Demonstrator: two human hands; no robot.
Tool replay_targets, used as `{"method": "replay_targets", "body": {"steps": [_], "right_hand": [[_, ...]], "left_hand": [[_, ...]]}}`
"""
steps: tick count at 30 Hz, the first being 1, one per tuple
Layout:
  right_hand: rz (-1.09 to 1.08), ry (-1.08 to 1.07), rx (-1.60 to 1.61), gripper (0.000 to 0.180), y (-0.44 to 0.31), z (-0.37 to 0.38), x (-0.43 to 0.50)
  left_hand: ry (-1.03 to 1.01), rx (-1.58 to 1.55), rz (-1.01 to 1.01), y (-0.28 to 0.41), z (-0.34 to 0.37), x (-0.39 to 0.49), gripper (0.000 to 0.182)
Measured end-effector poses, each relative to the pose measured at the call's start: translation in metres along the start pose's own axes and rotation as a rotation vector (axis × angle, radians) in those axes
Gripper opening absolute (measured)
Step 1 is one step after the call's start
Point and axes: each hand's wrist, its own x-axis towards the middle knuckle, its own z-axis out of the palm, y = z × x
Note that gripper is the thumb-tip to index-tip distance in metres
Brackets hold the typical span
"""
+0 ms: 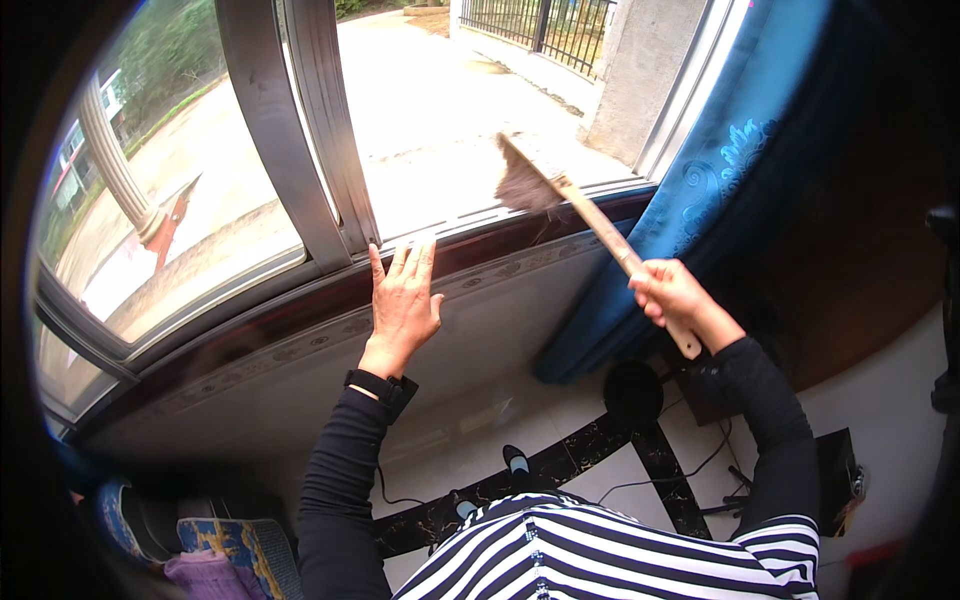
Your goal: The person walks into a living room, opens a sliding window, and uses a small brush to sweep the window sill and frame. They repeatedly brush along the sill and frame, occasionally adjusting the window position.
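Observation:
My right hand grips the wooden handle of a long-handled bristle brush near its lower end. The brush slants up to the left, and its greyish-brown bristles hang over the track of the open window section. Whether the bristle tips touch the track is hard to tell. My left hand lies with fingers spread on the dark reddish-brown window sill, just below the metal sash frame. It holds nothing.
A blue patterned curtain hangs to the right of the window. Below stand a dark round object and cables on the tiled floor. At lower left lies a purple cloth by blue-and-gold upholstery.

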Motion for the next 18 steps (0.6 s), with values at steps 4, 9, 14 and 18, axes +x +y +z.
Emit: {"method": "replay_targets", "body": {"steps": [4,9,14,18], "right_hand": [[-0.124,0.104,-0.057,0.019,-0.006,-0.034,0.028],[-0.235,0.264,-0.019,0.022,-0.003,-0.060,0.034],[0.026,0.331,0.165,0.022,0.016,-0.059,0.046],[-0.156,0.127,0.247,0.022,0.009,-0.065,0.057]], "left_hand": [[-0.009,0.053,-0.008,0.005,-0.004,0.003,0.088],[-0.049,0.062,-0.002,0.003,-0.007,0.006,0.088],[-0.070,0.080,-0.007,0.006,-0.006,0.005,0.088],[-0.085,0.095,-0.013,0.006,-0.007,0.008,0.089]]}}
